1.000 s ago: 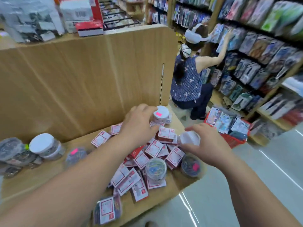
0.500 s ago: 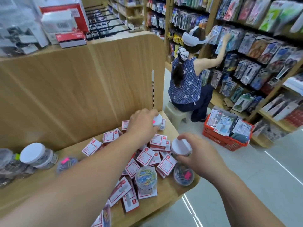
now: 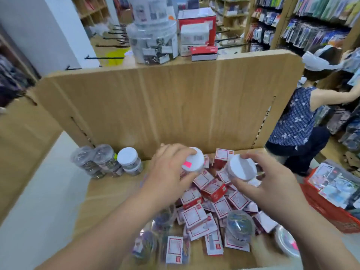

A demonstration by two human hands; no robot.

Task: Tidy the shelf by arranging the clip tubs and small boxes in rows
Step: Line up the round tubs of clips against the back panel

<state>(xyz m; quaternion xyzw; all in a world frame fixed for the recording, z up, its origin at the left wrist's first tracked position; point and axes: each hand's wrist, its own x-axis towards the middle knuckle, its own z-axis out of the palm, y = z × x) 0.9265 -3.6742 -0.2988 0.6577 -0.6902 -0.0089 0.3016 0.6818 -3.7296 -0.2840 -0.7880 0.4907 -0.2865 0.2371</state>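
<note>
Gripping white-lidded tubs (image 3: 193, 159) (one apiece), both hands (image 3: 171, 178) above scattered boxes (image 3: 213, 189)

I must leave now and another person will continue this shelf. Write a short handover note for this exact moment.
Left hand: shut on a white-lidded tub with a pink sticker, held above the pile.
Right hand: shut on a second white-lidded tub, also lifted.
Done: three tubs stand side by side at the back left of the shelf, against the wooden back panel.
Left: the small red and white boxes lie in a loose heap at the middle and right, and several clear tubs of coloured clips lie among them at the front. Place both held tubs, then line up the rest in rows.
</note>
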